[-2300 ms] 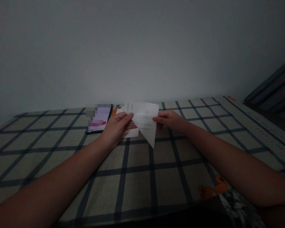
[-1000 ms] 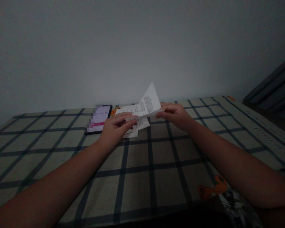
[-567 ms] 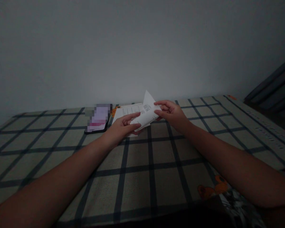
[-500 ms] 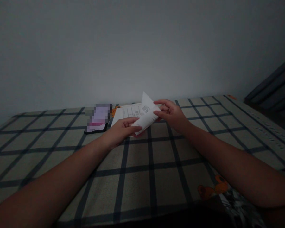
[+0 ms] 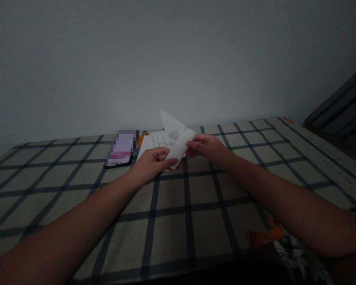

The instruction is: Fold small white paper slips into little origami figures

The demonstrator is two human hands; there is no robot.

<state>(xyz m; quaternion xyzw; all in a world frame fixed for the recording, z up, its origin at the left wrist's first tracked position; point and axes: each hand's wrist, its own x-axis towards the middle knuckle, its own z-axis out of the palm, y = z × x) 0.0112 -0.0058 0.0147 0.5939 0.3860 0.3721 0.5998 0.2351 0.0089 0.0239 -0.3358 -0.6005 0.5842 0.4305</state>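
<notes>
Above the cloth point(image 5: 169, 237), folded paper point(image 5: 180, 136) is pinched at its edges by left hand point(image 5: 148, 165) and right hand point(image 5: 209, 147); steady pinches seem needed.

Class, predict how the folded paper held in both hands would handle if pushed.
The folded paper is probably light: fingers alone seem to hold it. Being thin, it would likely bend under a push, but its pointed flap juts up unsupported, suggesting slight stiffness.

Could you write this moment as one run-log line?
left hand: pinching folded white printed paper | right hand: gripping its right edge | black-edged phone: lying left
</notes>
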